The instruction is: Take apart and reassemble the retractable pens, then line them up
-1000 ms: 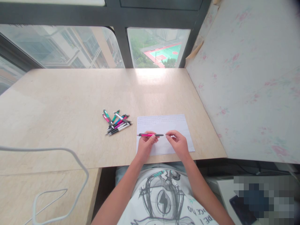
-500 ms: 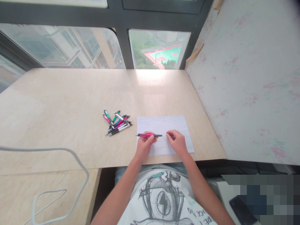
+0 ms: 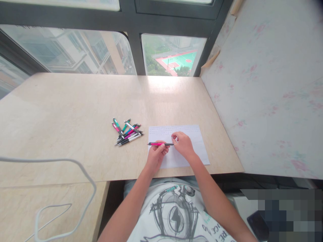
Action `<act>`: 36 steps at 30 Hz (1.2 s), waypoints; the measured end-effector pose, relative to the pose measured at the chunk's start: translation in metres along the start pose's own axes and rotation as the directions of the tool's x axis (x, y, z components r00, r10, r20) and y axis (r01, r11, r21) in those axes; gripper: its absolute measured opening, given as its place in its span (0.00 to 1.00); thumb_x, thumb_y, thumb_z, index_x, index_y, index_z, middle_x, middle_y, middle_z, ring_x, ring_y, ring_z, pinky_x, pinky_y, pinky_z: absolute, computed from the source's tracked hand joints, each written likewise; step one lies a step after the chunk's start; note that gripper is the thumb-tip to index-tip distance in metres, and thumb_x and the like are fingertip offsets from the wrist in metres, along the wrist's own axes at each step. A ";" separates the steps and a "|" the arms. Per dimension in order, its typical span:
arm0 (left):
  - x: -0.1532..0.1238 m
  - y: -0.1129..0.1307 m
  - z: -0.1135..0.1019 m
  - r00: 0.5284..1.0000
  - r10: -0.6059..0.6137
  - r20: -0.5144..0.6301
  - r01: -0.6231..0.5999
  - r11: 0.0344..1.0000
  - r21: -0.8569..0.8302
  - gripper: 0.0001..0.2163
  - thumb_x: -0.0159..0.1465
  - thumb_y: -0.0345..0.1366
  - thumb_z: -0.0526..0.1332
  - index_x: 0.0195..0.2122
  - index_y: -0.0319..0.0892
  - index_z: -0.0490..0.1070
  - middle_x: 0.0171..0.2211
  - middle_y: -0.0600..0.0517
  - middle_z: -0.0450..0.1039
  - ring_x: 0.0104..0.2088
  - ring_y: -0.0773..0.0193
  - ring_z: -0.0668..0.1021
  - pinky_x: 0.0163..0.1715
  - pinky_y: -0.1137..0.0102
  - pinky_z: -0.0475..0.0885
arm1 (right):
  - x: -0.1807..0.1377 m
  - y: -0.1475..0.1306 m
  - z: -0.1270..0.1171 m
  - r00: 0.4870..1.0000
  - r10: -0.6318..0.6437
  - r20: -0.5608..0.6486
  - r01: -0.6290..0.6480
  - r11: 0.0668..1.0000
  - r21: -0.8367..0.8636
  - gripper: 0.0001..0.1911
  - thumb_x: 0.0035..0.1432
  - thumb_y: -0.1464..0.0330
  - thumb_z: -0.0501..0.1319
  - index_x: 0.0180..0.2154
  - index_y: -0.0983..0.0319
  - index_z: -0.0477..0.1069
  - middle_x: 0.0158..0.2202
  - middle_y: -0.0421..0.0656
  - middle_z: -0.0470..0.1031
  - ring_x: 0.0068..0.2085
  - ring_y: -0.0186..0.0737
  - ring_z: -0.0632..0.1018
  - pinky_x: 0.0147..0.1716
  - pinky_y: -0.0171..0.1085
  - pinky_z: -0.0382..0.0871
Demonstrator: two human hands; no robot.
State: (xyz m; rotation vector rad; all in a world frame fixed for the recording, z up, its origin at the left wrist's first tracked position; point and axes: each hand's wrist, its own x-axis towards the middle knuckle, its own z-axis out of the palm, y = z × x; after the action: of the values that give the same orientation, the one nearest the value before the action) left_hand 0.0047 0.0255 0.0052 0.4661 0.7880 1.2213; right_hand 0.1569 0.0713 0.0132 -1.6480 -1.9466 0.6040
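Note:
A pink pen with a dark grip [image 3: 154,144] lies level between the fingers of my left hand [image 3: 154,158], its pointed end toward the right. My right hand [image 3: 183,145] hovers beside that tip, thumb and fingertips pinched together. A small pale bit shows at its fingertips, too small to make out. Under both hands is a white sheet of paper [image 3: 199,154] with lines of writing along its top. To the left of the sheet sits a loose pile of several pens [image 3: 128,133] in green, pink, purple, blue, white and black.
The light wooden desk [image 3: 75,111] reaches back to a dark-framed window [image 3: 136,20]. A flowered wall [image 3: 272,84] bounds it on the right. A grey cable [image 3: 83,169] loops over the left front. A dark phone-like object [image 3: 257,225] is at lower right.
My right hand has moved left and a little away from me, from in front of the pen's tip to just beyond it. My left hand and the pen have barely shifted.

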 end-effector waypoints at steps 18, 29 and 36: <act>-0.001 -0.001 0.001 1.000 -0.012 0.004 0.012 1.000 0.010 0.10 0.56 0.36 0.68 0.37 0.39 0.72 0.30 0.50 0.75 0.29 0.67 0.74 0.31 0.73 0.67 | -0.016 -0.006 -0.017 0.991 0.082 0.105 -0.123 0.863 0.490 0.14 0.63 0.63 0.51 0.38 0.60 0.74 0.32 0.42 0.77 0.32 0.38 0.76 0.31 0.35 0.68; -0.006 0.003 -0.001 0.996 0.060 -0.065 -0.055 0.996 0.071 0.11 0.57 0.38 0.67 0.38 0.39 0.74 0.26 0.52 0.73 0.27 0.68 0.73 0.27 0.73 0.65 | -0.038 -0.007 -0.029 0.993 0.049 0.112 -0.093 0.898 0.430 0.08 0.55 0.65 0.60 0.36 0.59 0.75 0.34 0.42 0.79 0.35 0.39 0.77 0.32 0.36 0.70; -0.007 0.011 -0.007 0.971 0.169 -0.171 -0.155 0.984 0.091 0.09 0.57 0.37 0.67 0.37 0.39 0.74 0.27 0.50 0.76 0.28 0.68 0.75 0.30 0.72 0.68 | -0.038 0.016 -0.042 0.995 0.081 0.066 -0.097 0.953 0.287 0.08 0.55 0.66 0.59 0.36 0.59 0.75 0.36 0.43 0.79 0.35 0.40 0.78 0.32 0.37 0.70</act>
State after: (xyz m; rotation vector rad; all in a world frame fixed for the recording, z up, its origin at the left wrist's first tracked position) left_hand -0.0091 0.0215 0.0105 0.4964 0.9673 1.4020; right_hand 0.2012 0.0365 0.0315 -1.5520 -1.7288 0.9307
